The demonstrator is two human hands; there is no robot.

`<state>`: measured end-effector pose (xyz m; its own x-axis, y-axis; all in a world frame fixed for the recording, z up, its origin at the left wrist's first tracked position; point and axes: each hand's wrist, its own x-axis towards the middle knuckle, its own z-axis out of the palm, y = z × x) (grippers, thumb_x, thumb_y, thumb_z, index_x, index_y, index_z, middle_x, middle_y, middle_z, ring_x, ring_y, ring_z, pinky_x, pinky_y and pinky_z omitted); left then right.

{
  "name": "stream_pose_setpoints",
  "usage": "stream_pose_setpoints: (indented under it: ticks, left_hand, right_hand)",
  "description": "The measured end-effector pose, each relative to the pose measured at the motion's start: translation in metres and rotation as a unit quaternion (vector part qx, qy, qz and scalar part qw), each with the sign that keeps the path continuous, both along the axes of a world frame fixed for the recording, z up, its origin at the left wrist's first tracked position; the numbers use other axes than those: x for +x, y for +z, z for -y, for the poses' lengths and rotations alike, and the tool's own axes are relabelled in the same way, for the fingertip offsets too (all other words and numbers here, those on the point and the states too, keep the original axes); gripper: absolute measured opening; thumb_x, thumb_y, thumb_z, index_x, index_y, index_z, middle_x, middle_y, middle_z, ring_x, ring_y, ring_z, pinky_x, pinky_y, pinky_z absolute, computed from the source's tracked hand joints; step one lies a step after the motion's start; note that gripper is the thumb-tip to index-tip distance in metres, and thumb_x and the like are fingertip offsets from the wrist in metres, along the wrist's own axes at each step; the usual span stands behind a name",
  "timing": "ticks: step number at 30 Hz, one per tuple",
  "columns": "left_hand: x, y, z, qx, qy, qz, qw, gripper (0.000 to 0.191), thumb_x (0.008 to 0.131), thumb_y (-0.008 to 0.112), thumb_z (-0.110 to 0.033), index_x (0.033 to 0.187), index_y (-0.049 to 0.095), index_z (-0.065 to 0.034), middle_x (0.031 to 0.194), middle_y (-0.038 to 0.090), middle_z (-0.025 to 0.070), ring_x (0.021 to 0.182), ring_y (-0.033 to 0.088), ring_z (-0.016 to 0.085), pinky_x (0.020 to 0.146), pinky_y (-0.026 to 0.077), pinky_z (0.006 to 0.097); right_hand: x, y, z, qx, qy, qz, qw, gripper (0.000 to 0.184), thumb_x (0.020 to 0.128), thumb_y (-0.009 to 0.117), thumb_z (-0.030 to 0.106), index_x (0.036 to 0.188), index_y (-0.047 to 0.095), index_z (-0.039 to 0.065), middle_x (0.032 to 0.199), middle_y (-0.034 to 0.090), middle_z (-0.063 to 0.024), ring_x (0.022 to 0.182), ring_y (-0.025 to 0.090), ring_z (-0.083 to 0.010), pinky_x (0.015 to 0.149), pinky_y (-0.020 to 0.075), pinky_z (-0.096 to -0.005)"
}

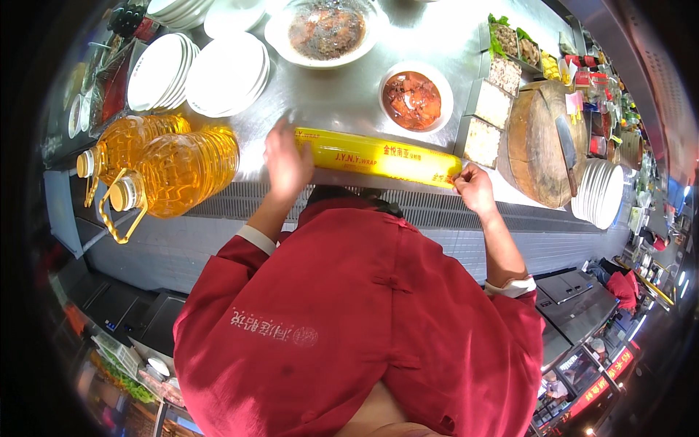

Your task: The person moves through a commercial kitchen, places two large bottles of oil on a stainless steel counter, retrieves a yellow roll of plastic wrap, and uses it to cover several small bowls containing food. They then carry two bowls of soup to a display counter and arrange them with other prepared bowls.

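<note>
A long yellow roll of plastic wrap, printed with writing, lies along the near edge of the steel counter. At its left end is my left hand, blurred, its fingers spread over or beside the roll; whether it grips is unclear. My right hand pinches the roll's right end between thumb and fingers. Just beyond the roll stands a white bowl of reddish food in sauce. Farther back is a larger white bowl with dark, glossy food.
Left of the roll stand two large oil bottles, with stacked white plates behind. To the right are metal trays of chopped food, a round wooden chopping block bearing a cleaver, and more stacked plates.
</note>
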<state>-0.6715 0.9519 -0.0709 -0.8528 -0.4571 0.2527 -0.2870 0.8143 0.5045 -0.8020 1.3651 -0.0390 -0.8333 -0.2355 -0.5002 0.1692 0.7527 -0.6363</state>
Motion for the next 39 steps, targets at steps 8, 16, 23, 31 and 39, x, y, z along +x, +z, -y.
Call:
stream_pose_setpoints:
  ticks: [8, 16, 23, 31, 39]
  left_hand:
    - [-0.056, 0.009, -0.109, 0.128, -0.42, 0.058, 0.897, 0.041, 0.084, 0.067, -0.016, 0.122, 0.062, -0.0014, 0.118, 0.064, 0.0145, 0.114, 0.059, 0.034, 0.1, 0.043, 0.0475]
    - [-0.105, 0.013, -0.17, 0.054, -0.542, 0.132, 0.828, 0.035, 0.086, 0.065, -0.026, 0.116, 0.065, -0.0075, 0.127, 0.06, 0.0089, 0.124, 0.053, 0.028, 0.101, 0.043, 0.0477]
    - [-0.101, 0.025, -0.175, 0.034, -0.629, 0.195, 0.751, 0.03, 0.093, 0.058, -0.028, 0.109, 0.062, -0.0037, 0.088, 0.071, 0.017, 0.086, 0.071, 0.036, 0.078, 0.055, 0.047]
    - [-0.074, 0.022, -0.158, -0.098, -0.676, 0.159, 0.713, 0.025, 0.081, 0.066, -0.031, 0.072, 0.075, -0.0091, 0.075, 0.07, 0.0113, 0.071, 0.069, 0.032, 0.068, 0.055, 0.0457]
    - [-0.04, 0.045, -0.138, -0.215, -0.658, 0.218, 0.688, 0.019, 0.087, 0.061, -0.023, 0.09, 0.073, -0.0087, 0.083, 0.071, 0.0143, 0.08, 0.071, 0.03, 0.066, 0.053, 0.0448]
  right_hand:
    - [0.027, -0.009, 0.024, 0.069, 0.005, -0.086, 0.994, 0.026, 0.089, 0.073, 0.009, 0.107, 0.058, -0.002, 0.083, 0.066, -0.0125, 0.072, 0.062, -0.0254, 0.071, 0.0519, -0.0353]
    - [0.081, -0.01, 0.052, 0.017, -0.101, -0.251, 0.963, 0.015, 0.098, 0.058, 0.006, 0.109, 0.059, -0.004, 0.109, 0.067, -0.023, 0.095, 0.065, -0.0401, 0.088, 0.0517, -0.0433]
    - [0.12, -0.045, 0.061, -0.032, -0.2, -0.341, 0.918, 0.013, 0.1, 0.057, 0.011, 0.099, 0.051, -0.001, 0.089, 0.064, -0.0204, 0.084, 0.064, -0.0394, 0.078, 0.051, -0.0452]
    - [0.125, -0.034, 0.046, 0.06, 0.092, -0.46, 0.881, 0.047, 0.079, 0.081, 0.024, 0.112, 0.057, 0.0, 0.086, 0.062, -0.0158, 0.08, 0.062, -0.0339, 0.075, 0.0486, -0.0439]
    - [0.153, -0.053, 0.045, 0.126, 0.022, -0.498, 0.858, 0.057, 0.077, 0.076, 0.023, 0.128, 0.061, 0.002, 0.069, 0.061, -0.0026, 0.066, 0.062, -0.0206, 0.064, 0.046, -0.0368]
